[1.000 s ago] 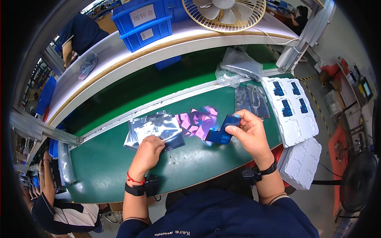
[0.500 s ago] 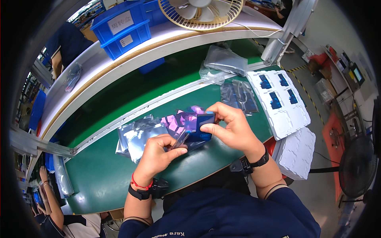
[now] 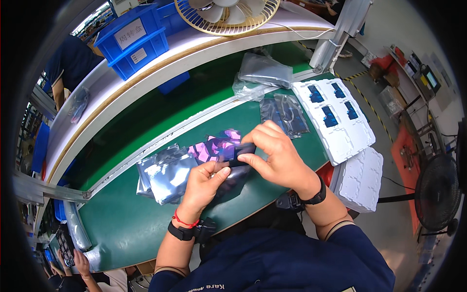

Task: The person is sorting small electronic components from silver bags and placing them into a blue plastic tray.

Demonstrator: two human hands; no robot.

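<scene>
My right hand [image 3: 276,158] pinches a flat dark rectangular part [image 3: 244,153] between thumb and fingers, above the green work table. My left hand [image 3: 203,186] is closed with thumb against forefinger at the part's lower left, on the edge of a clear plastic bag, mostly hidden by the fingers. Just beyond my hands lie shiny purple-and-black pieces [image 3: 206,150]. To the left of my left hand, silvery flat bags [image 3: 168,176] lie in a loose pile.
Dark parts in clear bags [image 3: 287,117] lie at the back right. Beside them are a stack of clear bags [image 3: 265,72] and a white tray [image 3: 335,141] holding several dark parts. Blue bins [image 3: 134,41] and a fan [image 3: 226,17] stand on the shelf. Another person's hand [image 3: 81,263] shows at lower left.
My right hand has tilted the dark part and brought it down and left, closer to my left hand. The clear film at my left fingers is now mostly hidden. The view has shifted slightly.
</scene>
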